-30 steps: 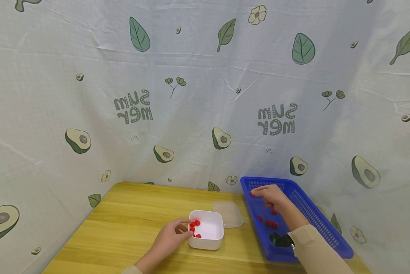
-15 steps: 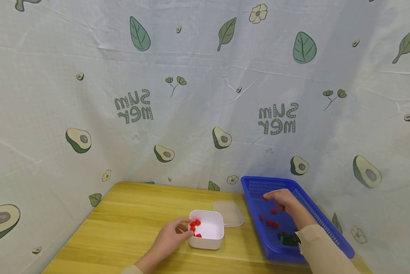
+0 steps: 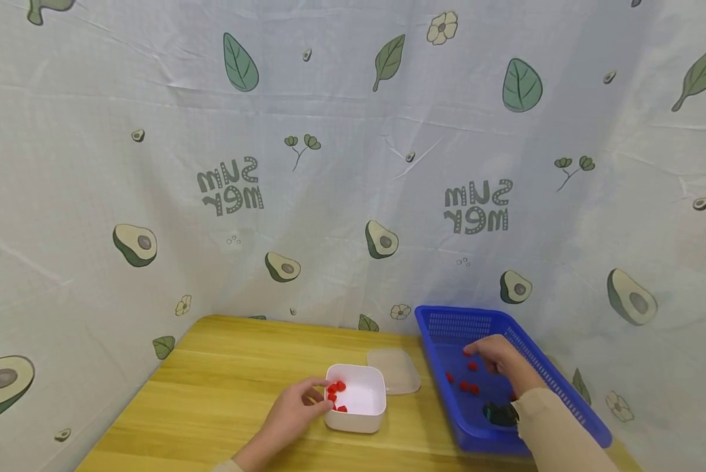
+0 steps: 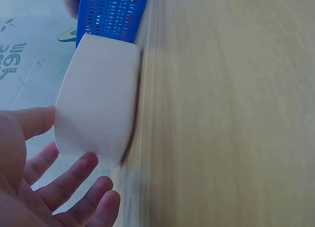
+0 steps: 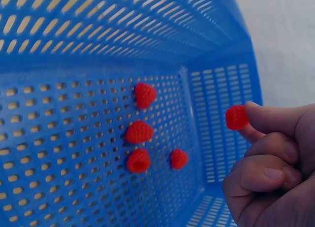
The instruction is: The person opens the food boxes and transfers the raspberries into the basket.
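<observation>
In the right wrist view, my right hand [image 5: 280, 163] pinches a red raspberry [image 5: 236, 117] between thumb and index finger, its other fingers curled in. It is over the far part of the blue basket [image 3: 450, 419]. Below it, several loose raspberries [image 5: 139, 132] lie on the basket floor. My left hand [image 3: 296, 410] rests its fingertips against the left side of a white square box [image 3: 355, 421], fingers spread and only slightly bent. Several raspberries [image 3: 332, 388] sit along the left inside of that box. The left wrist view shows the box's outer wall [image 4: 98, 94] beside the thumb and fingers.
A translucent flat lid [image 3: 394, 370] lies on the wooden table [image 3: 223, 387] between box and basket. Inside the basket's near end is a dark green object [image 3: 499, 414], partly behind the right sleeve. A patterned curtain [image 3: 329, 196] hangs behind the table.
My right hand, with the raspberry pinched in it, has moved right and slightly nearer within the basket. The left hand and the white box stay where they were.
</observation>
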Demonstrator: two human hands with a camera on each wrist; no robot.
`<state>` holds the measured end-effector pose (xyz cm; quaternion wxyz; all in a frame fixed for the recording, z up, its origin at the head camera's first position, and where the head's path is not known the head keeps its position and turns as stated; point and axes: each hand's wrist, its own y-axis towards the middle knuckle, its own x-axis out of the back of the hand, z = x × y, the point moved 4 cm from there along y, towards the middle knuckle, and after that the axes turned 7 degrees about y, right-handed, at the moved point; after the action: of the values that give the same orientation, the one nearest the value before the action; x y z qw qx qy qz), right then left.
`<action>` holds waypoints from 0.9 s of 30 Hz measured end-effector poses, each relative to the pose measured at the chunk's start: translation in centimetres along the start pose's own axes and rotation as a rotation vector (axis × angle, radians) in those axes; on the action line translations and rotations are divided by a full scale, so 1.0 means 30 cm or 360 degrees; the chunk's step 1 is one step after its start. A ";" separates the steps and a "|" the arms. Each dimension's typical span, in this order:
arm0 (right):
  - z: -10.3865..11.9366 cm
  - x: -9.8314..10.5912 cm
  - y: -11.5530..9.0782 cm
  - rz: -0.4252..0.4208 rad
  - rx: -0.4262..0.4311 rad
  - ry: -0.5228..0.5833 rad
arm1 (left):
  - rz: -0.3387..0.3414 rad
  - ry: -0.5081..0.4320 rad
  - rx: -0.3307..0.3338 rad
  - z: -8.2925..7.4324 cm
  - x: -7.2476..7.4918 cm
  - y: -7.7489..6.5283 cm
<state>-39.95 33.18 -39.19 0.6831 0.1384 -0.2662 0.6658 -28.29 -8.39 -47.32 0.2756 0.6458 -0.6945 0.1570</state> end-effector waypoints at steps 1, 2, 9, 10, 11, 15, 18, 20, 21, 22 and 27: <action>-0.010 0.002 0.006 -0.0003 -0.0011 -0.0002 | 0.0002 -0.0001 0.0002 0.000 -0.001 -0.001; -0.020 0.005 0.012 -0.0004 -0.0020 -0.0003 | 0.0002 -0.0001 0.0003 0.001 -0.001 -0.002; -0.026 0.016 -0.005 -0.0029 -0.0071 -0.0031 | -0.0006 0.0005 0.0002 -0.004 0.000 -0.006; -0.025 0.016 -0.010 -0.0028 -0.0070 -0.0036 | -0.0005 0.0005 0.0002 -0.004 0.000 -0.006; -0.024 0.016 -0.013 -0.0028 -0.0065 -0.0041 | -0.0006 0.0007 0.0002 -0.004 0.000 -0.006; -0.018 0.013 -0.020 -0.0010 -0.0046 -0.0035 | -0.0002 0.0009 0.0014 -0.002 -0.002 -0.006; -0.006 0.008 -0.019 0.0010 -0.0025 -0.0028 | -0.0004 0.0010 0.0023 -0.002 -0.002 -0.005; 0.006 0.002 -0.017 0.0021 0.0015 -0.0023 | -0.0007 0.0012 0.0024 -0.002 -0.002 -0.004; 0.014 -0.001 -0.017 0.0024 0.0032 -0.0017 | -0.0009 0.0014 0.0023 -0.003 -0.002 -0.003; 0.022 -0.006 -0.017 0.0028 0.0051 -0.0009 | -0.0010 0.0016 0.0021 -0.003 -0.002 -0.003; 0.069 -0.038 -0.024 0.0068 0.0159 0.0052 | -0.0010 0.0019 0.0007 -0.003 -0.002 -0.002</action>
<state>-39.59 31.03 -38.00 0.6651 0.1558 -0.2243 0.6950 -28.21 -8.31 -47.30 0.2788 0.6476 -0.6905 0.1615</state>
